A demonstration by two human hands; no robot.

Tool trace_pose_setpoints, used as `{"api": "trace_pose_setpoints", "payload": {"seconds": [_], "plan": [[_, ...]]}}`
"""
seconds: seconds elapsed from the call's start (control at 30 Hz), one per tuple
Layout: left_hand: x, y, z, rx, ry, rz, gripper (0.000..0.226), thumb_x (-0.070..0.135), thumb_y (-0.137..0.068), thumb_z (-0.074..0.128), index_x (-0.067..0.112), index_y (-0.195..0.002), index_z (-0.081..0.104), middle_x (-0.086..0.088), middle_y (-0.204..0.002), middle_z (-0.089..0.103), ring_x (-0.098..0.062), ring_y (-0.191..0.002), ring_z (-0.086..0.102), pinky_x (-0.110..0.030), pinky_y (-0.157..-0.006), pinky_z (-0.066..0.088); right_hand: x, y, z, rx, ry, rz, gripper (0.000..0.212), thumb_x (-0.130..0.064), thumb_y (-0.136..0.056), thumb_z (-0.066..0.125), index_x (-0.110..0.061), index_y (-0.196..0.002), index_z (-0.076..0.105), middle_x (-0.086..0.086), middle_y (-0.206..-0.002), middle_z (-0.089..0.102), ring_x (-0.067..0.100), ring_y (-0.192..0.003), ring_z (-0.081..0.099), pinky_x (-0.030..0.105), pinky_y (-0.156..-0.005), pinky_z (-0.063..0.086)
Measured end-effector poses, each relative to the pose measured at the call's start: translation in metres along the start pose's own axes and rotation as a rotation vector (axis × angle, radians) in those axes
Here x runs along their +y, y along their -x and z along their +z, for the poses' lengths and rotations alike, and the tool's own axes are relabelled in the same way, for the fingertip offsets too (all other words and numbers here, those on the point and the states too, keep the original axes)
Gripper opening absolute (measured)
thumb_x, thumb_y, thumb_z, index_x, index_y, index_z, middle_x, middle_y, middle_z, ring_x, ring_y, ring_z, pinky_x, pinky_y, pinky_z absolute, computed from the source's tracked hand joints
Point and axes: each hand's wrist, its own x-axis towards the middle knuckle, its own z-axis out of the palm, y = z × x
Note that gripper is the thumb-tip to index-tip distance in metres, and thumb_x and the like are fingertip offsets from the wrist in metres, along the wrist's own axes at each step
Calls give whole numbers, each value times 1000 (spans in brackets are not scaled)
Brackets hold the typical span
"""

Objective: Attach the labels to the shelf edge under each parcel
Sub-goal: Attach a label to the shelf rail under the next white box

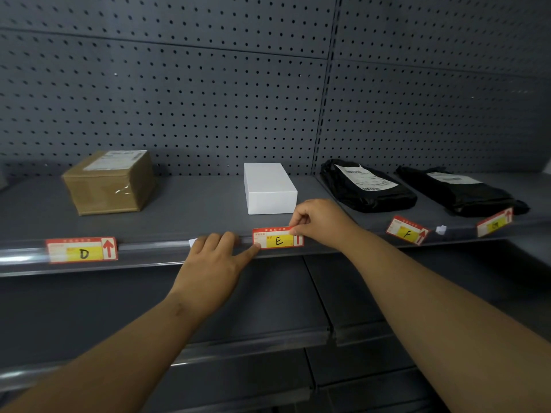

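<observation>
A red and yellow label marked E [277,238] sits at the shelf edge [155,248] below a white box [268,189]. My right hand [320,223] pinches the label's top right corner. My left hand [214,263] rests on the edge strip, its forefinger touching the label's lower left corner. A label marked D [81,250] is on the edge under a brown cardboard parcel [110,181]. A label marked F [407,230] lies tilted in front of a black bag parcel [366,187]. Another tilted label [494,223] is below a second black bag [459,190].
A grey pegboard wall [208,99] backs the shelf. Small white scraps of paper lie at the edge near my left hand [193,242] and right of the F label [441,229]. Lower grey shelves [238,344] run beneath my forearms.
</observation>
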Motion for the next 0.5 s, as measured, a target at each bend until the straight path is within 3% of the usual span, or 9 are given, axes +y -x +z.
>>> {"api": "trace_pose_setpoints", "payload": {"seconds": [0.33,0.5], "plan": [[6,-4,-10,-63,28,2,59,22,-59,83,22,-115,65,-13,-92,64,-33,-81,62,-41,-75,52,4,4,-14,28,-22,23,16,-18,-77,74,-12,-92,70,-10,-74,58,-3,-63,50,16,-64,42],[19,-21,-22,19,106,46,47,21,-61,79,16,-106,67,-11,-90,64,-32,-74,60,-39,-69,50,13,12,-41,72,4,88,17,-17,-78,74,-11,-93,70,-9,-73,58,-3,-63,50,11,-62,40]]}}
